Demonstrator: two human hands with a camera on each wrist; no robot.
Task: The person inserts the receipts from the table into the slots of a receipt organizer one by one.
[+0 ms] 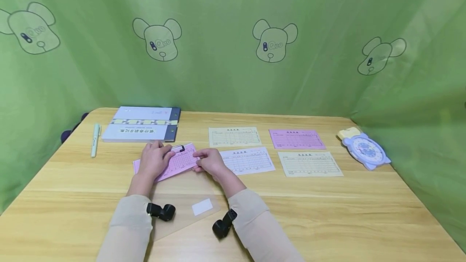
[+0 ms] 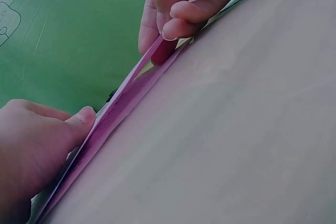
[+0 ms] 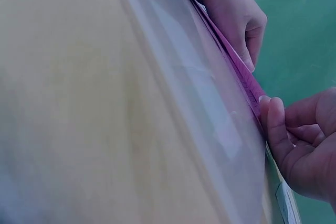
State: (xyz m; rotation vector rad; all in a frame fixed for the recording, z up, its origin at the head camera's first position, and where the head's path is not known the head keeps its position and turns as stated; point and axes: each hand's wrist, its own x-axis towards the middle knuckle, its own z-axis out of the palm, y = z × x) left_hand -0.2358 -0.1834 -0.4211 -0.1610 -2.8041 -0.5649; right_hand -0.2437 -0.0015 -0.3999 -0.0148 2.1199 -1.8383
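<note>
Two layers of pink printed forms [image 1: 181,161] lie in front of me, partly covered by both hands. My left hand [image 1: 154,160] holds their left part, its thumb near a small black clip [image 1: 182,148] at the top edge. At the right end, my right hand [image 1: 211,162] pinches the pink paper between thumb and fingers. The left wrist view shows a narrow gap between the upper pink sheet [image 2: 125,85] and the layer beneath. Under the forms and my forearms lies a clear plastic folder [image 1: 174,209] with a white label [image 1: 202,207].
Right of my hands lie a white form [image 1: 249,161], two pale yellow forms [image 1: 234,136] [image 1: 309,164] and another pink form [image 1: 297,139]. A blue clock-like disc [image 1: 365,151] sits by a yellow block [image 1: 348,133]. At back left are a ledger book [image 1: 140,132] and a pale green pen [image 1: 95,140].
</note>
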